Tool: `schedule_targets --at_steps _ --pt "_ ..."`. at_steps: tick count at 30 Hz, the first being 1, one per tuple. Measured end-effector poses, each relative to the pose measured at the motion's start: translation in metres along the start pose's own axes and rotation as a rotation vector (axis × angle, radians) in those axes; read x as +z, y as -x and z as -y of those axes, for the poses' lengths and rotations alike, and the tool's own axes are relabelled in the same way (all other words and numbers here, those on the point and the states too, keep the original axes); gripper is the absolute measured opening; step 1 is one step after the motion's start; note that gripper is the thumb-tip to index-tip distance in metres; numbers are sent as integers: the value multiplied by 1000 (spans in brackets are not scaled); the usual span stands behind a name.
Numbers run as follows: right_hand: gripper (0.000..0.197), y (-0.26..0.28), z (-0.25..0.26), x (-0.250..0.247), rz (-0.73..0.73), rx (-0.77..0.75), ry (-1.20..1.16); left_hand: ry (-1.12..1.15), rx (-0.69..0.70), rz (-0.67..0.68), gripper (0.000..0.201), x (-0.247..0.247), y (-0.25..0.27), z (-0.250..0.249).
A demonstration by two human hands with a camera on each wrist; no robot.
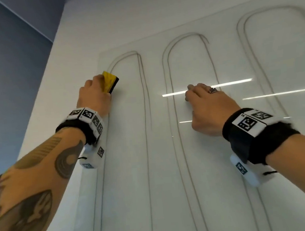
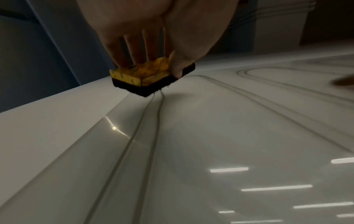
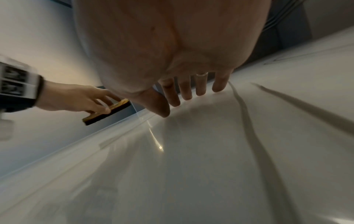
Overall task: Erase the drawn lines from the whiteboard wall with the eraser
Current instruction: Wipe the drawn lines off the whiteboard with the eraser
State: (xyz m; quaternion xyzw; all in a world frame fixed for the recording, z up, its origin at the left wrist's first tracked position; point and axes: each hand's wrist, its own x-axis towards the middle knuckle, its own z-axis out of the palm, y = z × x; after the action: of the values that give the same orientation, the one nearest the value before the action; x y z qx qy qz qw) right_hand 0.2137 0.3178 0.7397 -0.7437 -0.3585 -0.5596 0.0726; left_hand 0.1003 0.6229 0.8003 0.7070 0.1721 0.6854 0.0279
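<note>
A glossy whiteboard wall (image 1: 163,152) carries thin dark drawn lines (image 1: 145,97) shaped as tall double arches. My left hand (image 1: 94,95) grips a yellow-backed eraser (image 1: 110,81) with black felt, set at the upper left of the leftmost arch. In the left wrist view the eraser (image 2: 151,77) sits with its felt at the board, right where two lines (image 2: 153,121) end. My right hand (image 1: 203,102) rests on the board inside the middle arch, fingertips (image 3: 200,92) touching the surface, holding nothing. A ring is on one finger.
The board's left edge (image 1: 96,94) lies just beside the eraser, with plain white wall (image 1: 53,107) past it and a blue wall (image 1: 9,83) further left. More arches (image 1: 272,46) stand to the right. Ceiling-light reflections (image 1: 207,88) streak the board.
</note>
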Motion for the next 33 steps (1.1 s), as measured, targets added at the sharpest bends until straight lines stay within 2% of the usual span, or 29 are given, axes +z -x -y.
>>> schedule_targets --at_steps 6,11,13,16,20,22,24,26,28,31,33 --pt "50 -1 -2 1 16 -26 38 -31 -23 -10 52 23 -60 0" --pt "50 -4 -2 3 26 -47 42 50 -58 -116 51 19 -106 -18" --pt "49 -7 -3 4 29 -51 49 99 -14 -125 50 16 -117 -30" --pt "46 -8 -2 4 45 -59 56 126 126 -119 49 20 -117 -46" --pt "36 -7 2 1 25 -56 35 68 318 51 48 13 -94 -34" --pt "37 -6 3 1 14 -53 37 17 303 82 48 3 -95 -16" --pt "39 -6 3 1 24 -54 49 -48 242 43 48 -3 -107 -8" --pt "42 -7 6 -1 52 -47 55 -113 203 -4 49 -6 -124 -21" --pt "40 -8 6 -3 70 -40 49 -114 227 -25 50 -5 -138 -50" --pt "38 -10 4 -5 75 -58 45 -96 362 -17 52 0 -139 -99" --pt "41 -9 1 -7 85 -54 34 -108 441 24 53 0 -127 -112"
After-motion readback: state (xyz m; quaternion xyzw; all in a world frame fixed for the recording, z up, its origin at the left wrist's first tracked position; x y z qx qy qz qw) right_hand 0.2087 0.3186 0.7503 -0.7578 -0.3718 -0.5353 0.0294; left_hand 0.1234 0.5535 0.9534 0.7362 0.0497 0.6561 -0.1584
